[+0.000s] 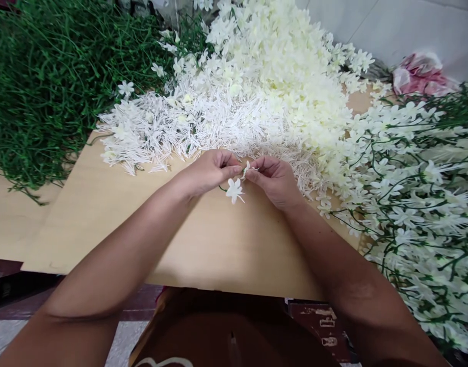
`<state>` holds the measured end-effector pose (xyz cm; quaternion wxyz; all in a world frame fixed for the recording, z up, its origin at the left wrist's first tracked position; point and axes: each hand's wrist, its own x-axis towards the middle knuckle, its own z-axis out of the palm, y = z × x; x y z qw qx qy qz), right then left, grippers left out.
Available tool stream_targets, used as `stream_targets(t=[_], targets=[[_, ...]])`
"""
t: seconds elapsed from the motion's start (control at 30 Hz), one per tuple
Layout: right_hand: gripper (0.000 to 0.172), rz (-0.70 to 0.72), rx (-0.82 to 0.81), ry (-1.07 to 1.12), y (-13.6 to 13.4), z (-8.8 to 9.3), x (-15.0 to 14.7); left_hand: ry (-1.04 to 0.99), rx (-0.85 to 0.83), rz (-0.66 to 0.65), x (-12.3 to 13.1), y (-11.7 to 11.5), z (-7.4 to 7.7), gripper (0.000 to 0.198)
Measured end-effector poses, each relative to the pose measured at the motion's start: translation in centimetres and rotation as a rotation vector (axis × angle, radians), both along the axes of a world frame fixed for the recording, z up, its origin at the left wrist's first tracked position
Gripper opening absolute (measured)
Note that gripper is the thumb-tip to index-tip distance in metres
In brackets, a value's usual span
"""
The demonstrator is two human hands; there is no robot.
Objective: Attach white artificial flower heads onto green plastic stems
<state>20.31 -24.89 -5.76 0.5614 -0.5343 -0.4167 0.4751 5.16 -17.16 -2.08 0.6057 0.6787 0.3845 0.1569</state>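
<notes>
While leaning over the board (226, 244), pinches a sprig (234, 190) with the left hand (213, 171), thumb and forefinger closed tight on its thin green stem. Meets it with the right hand (274, 181), fingertips clenched on the sprig's upper end, where a small white bloom (248, 166) pokes out between the two hands. Holds the sprig just above the board's far half, with an open white flower hanging below the thumbs, close to the near edge of the white pile (173, 127).

Faces that pile of thin, spiky white pieces, spread wide across the board's far side and reaching almost to the fingertips. Sees behind it a cream heap (280, 66) of fuller petals, piled higher and running to the upper right. Has green stems (39, 86) massed at far left, spilling onto a second board (8, 224) just left of the first. Has sprays (417, 193) of white flowers on green stems at right, overlapping the board's right edge and well apart from the left hand. Shows a pink bag (421, 71) at the top right, beyond the sprays.
</notes>
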Motion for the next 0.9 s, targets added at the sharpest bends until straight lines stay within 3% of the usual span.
stream_targets(t=[0.3,0.57,0.9], targets=[[0.04,0.034,-0.025,0.045,0.1,0.3,0.4,0.008,-0.035,-0.002,0.3,-0.2,-0.2,0.008],[0.044,0.155,-0.06,0.047,0.1,0.4,1.0,0.031,-0.039,-0.041,0.3,-0.3,-0.4,0.011],[0.041,0.248,0.003,0.049,0.2,0.6,1.1,0.027,-0.041,-0.058,0.4,-0.5,-0.3,0.014]])
